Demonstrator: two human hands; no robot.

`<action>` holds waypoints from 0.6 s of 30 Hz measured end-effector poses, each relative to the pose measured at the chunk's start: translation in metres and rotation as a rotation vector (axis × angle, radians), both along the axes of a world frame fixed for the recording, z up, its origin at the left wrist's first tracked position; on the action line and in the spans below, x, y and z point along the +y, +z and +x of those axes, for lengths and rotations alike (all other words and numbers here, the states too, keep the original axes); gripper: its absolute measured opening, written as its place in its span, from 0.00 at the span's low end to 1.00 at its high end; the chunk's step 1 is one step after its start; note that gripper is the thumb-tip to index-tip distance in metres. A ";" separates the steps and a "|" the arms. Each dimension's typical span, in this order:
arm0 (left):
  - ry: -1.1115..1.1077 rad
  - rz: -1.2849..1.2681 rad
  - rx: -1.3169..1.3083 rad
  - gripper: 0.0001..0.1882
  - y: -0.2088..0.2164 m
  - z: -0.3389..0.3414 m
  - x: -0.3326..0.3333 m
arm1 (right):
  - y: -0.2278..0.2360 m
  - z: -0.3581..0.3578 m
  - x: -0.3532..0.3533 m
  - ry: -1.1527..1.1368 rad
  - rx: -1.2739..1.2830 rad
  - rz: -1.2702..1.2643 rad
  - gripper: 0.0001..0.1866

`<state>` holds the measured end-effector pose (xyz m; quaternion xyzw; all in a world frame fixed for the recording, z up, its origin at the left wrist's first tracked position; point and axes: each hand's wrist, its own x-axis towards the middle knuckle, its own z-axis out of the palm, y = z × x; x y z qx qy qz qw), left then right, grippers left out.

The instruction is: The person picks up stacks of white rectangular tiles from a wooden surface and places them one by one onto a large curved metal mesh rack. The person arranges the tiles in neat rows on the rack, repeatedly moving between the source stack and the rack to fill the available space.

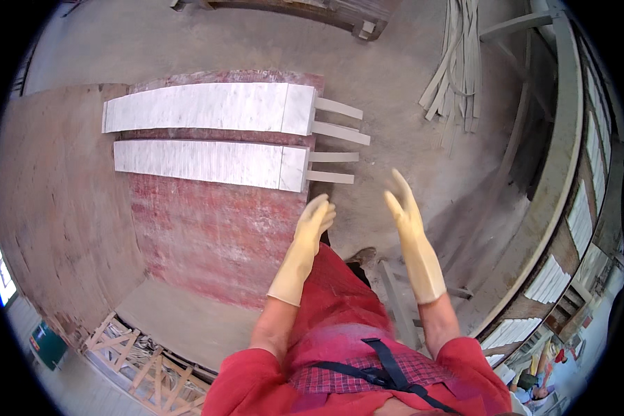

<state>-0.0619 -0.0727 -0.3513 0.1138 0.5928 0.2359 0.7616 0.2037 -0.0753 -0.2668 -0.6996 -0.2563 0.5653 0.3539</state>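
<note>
I wear long pale-yellow rubber gloves on both hands. My left hand (315, 220) is held over the right edge of the reddish board (208, 236), just below the nearer row of tiles. Its fingers are a little curled, with nothing seen in them. My right hand (405, 211) is raised over the floor to the right, fingers stretched and thumb apart, holding nothing. On the board lie two long rows of white, grey-veined stone tiles, a far row (201, 109) and a nearer row (204, 161). Pale strips (341, 132) stick out from under their right ends.
A brown board (55, 201) adjoins the reddish one on the left. Loose pale strips (457, 69) lie on the floor at the far right. Along the right runs a long curved-looking beam (565, 159), with more white tiles (549, 281) beyond. A wooden crate (145, 371) stands lower left.
</note>
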 end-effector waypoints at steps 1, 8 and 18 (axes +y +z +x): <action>0.083 -0.022 -0.039 0.40 -0.001 -0.002 0.026 | -0.023 -0.008 0.033 0.018 0.030 -0.004 0.44; 0.385 -0.075 0.025 0.46 -0.091 -0.020 0.147 | -0.158 -0.050 0.206 0.209 -0.058 -0.072 0.49; 0.417 -0.104 -0.057 0.48 -0.152 -0.019 0.213 | -0.271 -0.088 0.322 0.344 -0.218 0.109 0.53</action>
